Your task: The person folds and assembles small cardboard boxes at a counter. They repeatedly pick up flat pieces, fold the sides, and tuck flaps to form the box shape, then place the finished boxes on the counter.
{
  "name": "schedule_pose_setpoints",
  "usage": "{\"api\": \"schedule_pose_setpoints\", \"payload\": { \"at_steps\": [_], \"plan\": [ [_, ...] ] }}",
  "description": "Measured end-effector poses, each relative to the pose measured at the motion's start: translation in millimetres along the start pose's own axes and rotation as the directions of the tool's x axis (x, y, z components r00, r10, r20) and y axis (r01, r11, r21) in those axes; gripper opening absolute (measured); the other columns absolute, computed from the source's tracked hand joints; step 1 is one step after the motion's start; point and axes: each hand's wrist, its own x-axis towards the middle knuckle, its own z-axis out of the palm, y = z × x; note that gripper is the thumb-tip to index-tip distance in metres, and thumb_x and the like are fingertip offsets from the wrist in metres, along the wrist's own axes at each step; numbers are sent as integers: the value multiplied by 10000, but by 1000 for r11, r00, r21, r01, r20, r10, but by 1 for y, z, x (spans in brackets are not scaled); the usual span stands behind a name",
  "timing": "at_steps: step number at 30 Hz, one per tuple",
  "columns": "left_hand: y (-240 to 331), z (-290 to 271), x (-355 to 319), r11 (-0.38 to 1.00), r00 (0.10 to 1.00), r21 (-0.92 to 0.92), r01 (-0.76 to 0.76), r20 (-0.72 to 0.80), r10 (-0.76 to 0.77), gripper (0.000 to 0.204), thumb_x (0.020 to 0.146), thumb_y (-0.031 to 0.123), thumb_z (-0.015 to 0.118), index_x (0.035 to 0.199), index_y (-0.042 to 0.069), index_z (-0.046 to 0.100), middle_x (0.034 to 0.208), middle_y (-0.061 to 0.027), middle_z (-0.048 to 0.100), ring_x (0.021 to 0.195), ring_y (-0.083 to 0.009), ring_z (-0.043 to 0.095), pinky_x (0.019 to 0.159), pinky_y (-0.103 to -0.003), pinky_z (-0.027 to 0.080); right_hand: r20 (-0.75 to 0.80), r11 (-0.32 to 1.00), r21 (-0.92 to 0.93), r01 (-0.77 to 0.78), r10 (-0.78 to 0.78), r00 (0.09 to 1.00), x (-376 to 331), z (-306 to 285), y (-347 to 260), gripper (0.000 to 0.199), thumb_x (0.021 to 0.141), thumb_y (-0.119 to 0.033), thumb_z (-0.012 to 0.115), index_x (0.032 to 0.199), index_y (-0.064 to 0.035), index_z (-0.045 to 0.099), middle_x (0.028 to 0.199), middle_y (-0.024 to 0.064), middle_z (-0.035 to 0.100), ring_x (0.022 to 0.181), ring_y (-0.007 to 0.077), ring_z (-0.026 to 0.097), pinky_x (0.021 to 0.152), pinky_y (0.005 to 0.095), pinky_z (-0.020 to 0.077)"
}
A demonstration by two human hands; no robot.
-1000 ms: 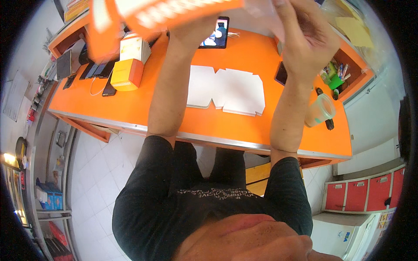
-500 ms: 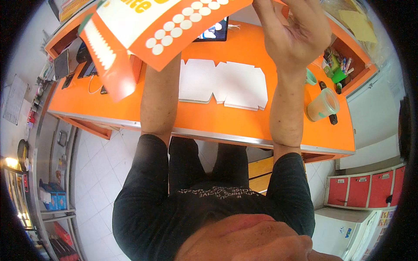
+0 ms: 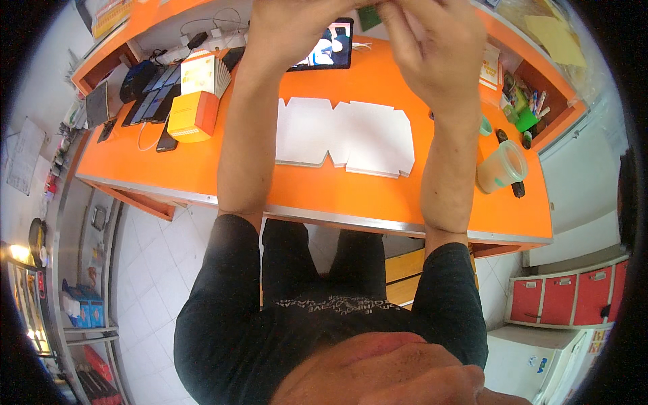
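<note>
Both my hands are raised together over the far side of the orange desk (image 3: 324,192), at the upper edge of the head view. My left hand (image 3: 293,27) reaches in to the right; its fingers are mostly cut off. My right hand (image 3: 439,50) has its fingers curled inward, their tips close to my left hand. A small dark green piece (image 3: 368,18) shows between the hands; I cannot tell whether they hold it. Below them, between my forearms, lies a stack of white die-cut card blanks (image 3: 374,138) with notched edges.
A lit tablet (image 3: 335,50) stands behind the blanks. At left are a yellow-and-orange box (image 3: 191,116), upright printed cards (image 3: 202,73) and several phones (image 3: 154,98). A translucent cup (image 3: 501,167) stands at right, near a green pen holder (image 3: 525,118).
The orange-and-white printed cardboard in my hands has gone up out of view, uncovering the things at left. My left hand has come into sight; my right hand has shifted slightly.
</note>
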Motion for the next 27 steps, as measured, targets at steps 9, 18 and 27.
{"api": "schedule_pose_setpoints", "payload": {
  "at_steps": [9,18,27],
  "plan": [
    [1,-8,0,999,990,36,-17,138,11,236,939,-3,666,1169,-56,649,1019,-102,729,886,-136,688,756,-260,575,-12,991,11,-131,131,991,2,-14,-4,121,800,-23,804,906,19,764,701,67,646,599,120,559,518,245,392],
    [9,-6,12,903,876,-76,-423,-290,386,196,1011,167,627,1105,0,670,936,-68,725,805,-91,695,643,-196,574,75,738,402,-542,563,823,10,-10,-28,476,854,-31,775,1290,42,598,747,116,714,674,113,679,557,201,483],
    [19,-7,3,989,981,64,-135,-133,143,218,986,155,660,1134,-5,665,989,-99,731,859,-172,718,720,-307,622,28,959,-238,-154,165,986,7,-22,-18,458,908,-37,690,1343,44,573,782,162,708,631,141,683,543,240,491]
  ]
}}
